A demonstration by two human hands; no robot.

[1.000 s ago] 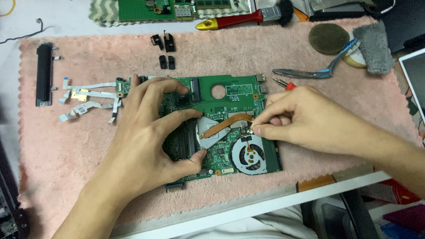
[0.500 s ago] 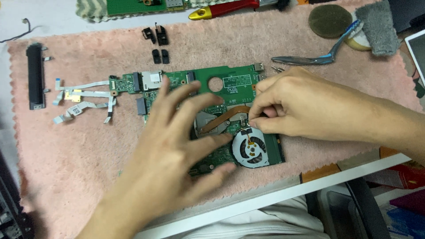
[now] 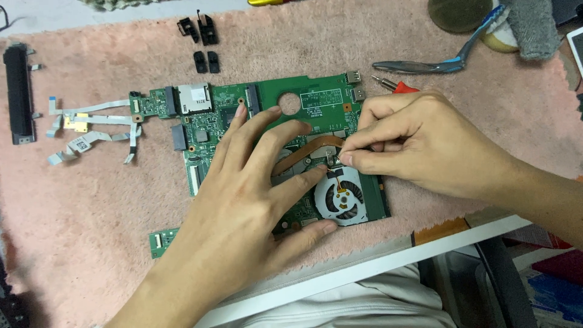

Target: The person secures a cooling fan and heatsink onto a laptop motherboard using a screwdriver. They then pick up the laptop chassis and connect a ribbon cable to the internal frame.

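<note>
A green laptop motherboard point(image 3: 316, 100) lies on a pink fuzzy mat point(image 3: 91, 200). My left hand point(image 3: 243, 200) rests flat on the board with its fingers spread, fingertips near the copper heat pipe point(image 3: 303, 152) and the round black fan point(image 3: 343, 197). My right hand point(image 3: 419, 140) comes in from the right. Its thumb and fingers are pinched together on something small at the end of the heat pipe, just above the fan. What they pinch is too small to make out.
Behind my right hand lie a red-handled screwdriver point(image 3: 404, 88) and grey pliers point(image 3: 425, 64). White ribbon cables point(image 3: 85, 130) and a black bar point(image 3: 18, 94) sit at the left, small black pieces point(image 3: 200, 30) at the top. A small green board point(image 3: 163, 241) lies near the white table edge point(image 3: 364, 270).
The view has shifted, so everything sits lower and closer in the picture. My left hand's fingers have spread flatter over the board. My right hand stays pinched at the heat pipe's end.
</note>
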